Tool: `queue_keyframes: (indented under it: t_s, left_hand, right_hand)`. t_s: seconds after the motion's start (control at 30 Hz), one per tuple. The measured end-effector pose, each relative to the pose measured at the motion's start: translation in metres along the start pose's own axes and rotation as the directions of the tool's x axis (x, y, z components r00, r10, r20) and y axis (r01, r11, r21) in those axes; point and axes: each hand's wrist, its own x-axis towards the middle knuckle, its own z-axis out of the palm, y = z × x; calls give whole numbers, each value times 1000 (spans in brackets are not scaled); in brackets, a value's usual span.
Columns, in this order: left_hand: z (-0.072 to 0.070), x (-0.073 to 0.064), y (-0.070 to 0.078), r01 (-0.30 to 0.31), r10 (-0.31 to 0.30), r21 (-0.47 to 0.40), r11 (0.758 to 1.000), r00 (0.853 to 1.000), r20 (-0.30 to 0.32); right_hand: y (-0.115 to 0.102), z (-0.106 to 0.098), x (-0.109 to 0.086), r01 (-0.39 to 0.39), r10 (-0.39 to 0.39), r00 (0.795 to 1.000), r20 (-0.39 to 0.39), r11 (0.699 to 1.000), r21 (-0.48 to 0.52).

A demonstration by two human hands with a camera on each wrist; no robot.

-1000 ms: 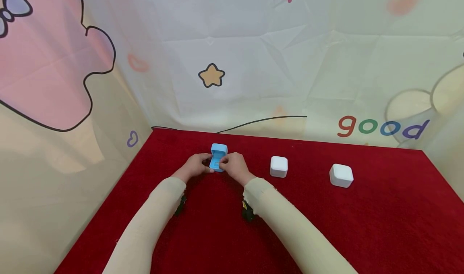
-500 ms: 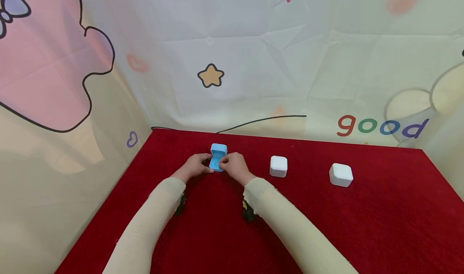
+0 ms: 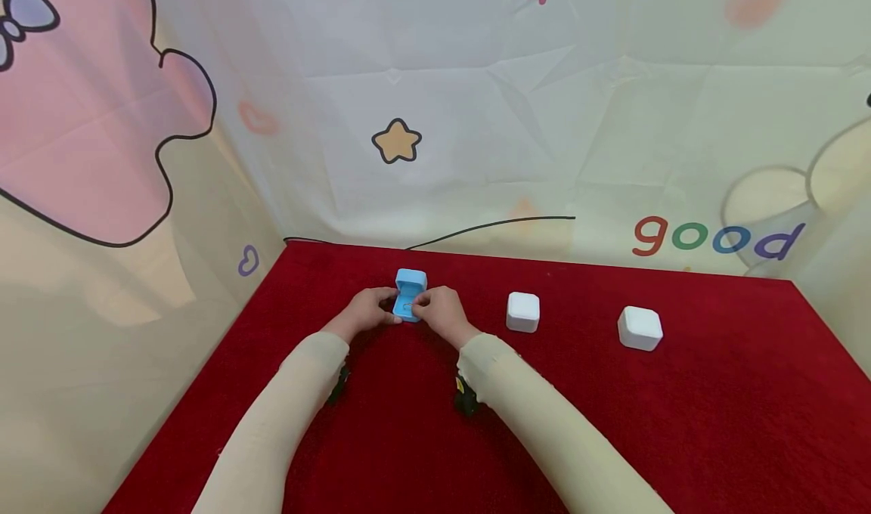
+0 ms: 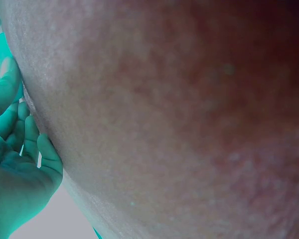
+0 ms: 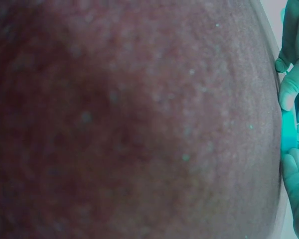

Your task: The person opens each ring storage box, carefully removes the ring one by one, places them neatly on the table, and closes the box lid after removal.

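A small light-blue ring box (image 3: 412, 280) stands on the red cloth with its lid raised. My left hand (image 3: 368, 310) grips the box from the left, its thumb at the front lower corner. From the right, my right hand (image 3: 442, 314) reaches over the base and pinches a thin ring (image 3: 407, 306) at the slot of the insert. Part of the ring is hidden by the fingertips. Seen from the left wrist, the left hand (image 4: 25, 174) lies at the image's left edge, thumb against the box (image 4: 3, 47). The right wrist view catches only the box's side (image 5: 288, 132) between fingers.
A white box (image 3: 523, 314) with rounded corners sits right of the hands, and another white box (image 3: 640, 329) farther right. The red cloth (image 3: 408, 423) covers the table. Behind it hangs a printed backdrop (image 3: 469, 136), which also runs along the left side.
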Motion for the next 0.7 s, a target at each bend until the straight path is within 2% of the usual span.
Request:
queue_keyframes:
  t_s: [0.7]
  left_hand:
    - [1,0,0,18,-18,-13,1000,1000,-1]
  right_hand:
    - [4,0,2,6,-5,1000,-13,1000,25]
